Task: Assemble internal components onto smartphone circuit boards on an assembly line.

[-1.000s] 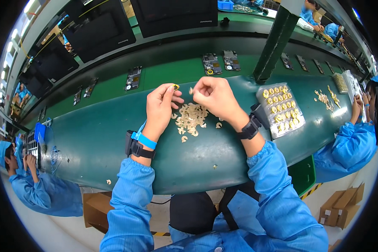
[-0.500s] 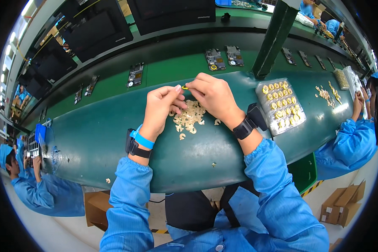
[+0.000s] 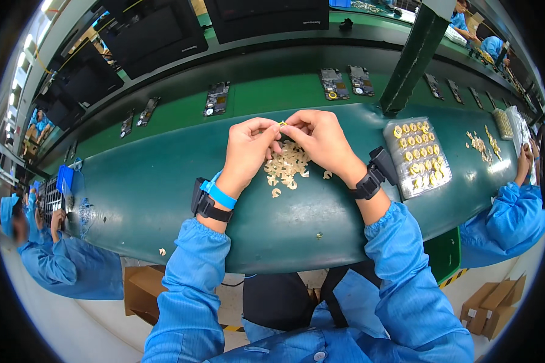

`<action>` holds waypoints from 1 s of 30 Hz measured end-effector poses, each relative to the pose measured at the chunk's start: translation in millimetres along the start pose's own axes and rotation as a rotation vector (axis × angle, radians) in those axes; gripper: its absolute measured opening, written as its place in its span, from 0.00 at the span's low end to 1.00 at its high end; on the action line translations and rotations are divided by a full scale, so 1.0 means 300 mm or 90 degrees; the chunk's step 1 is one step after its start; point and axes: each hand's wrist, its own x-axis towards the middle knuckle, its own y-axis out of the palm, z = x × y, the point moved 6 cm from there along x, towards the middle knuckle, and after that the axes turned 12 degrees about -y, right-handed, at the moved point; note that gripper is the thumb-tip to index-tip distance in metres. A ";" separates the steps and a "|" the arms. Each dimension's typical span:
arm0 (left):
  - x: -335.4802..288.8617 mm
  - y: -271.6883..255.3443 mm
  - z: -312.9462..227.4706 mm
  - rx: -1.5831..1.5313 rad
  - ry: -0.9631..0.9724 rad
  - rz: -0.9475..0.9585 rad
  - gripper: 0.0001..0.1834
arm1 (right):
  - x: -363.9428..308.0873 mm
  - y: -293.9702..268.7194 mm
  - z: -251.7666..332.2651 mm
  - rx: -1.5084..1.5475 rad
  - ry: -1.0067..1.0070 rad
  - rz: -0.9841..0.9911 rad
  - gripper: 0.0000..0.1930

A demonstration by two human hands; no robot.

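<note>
Above a pile of small pale C-shaped pieces [image 3: 289, 167], my two hands meet fingertip to fingertip. My left hand [image 3: 246, 150] pinches a tiny yellow ring-like part [image 3: 281, 123], and my right hand [image 3: 325, 144] pinches it from the other side. Fingers cover most of that part, so its exact shape is hidden. To the right of my right hand lies a clear plastic tray [image 3: 396, 162] with rows of round yellow-and-white parts [image 3: 419, 154].
Beyond the green table [image 3: 157, 199], circuit boards [image 3: 217, 98] lie along a green strip below dark monitors [image 3: 272, 18]. A green post [image 3: 413, 60] rises behind the tray. Co-workers in blue sit left [image 3: 69, 266] and right [image 3: 508, 212]. A loose pale piece [image 3: 162, 251] lies near the front edge.
My fingertips have come closer together around the yellow part, and my right hand's fingers have curled in more. The whole view has shifted slightly, with the scene sliding right.
</note>
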 end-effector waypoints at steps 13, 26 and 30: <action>-0.006 -0.006 -0.005 0.077 0.033 -0.039 0.10 | -0.011 0.029 -0.061 0.160 0.060 -0.031 0.08; 0.163 -0.372 -0.082 0.800 -0.024 -0.584 0.20 | -0.016 -0.026 -0.034 0.012 0.000 -0.169 0.13; 0.247 -0.333 -0.034 0.767 -0.042 -0.542 0.19 | -0.025 -0.018 -0.048 0.000 -0.022 -0.142 0.22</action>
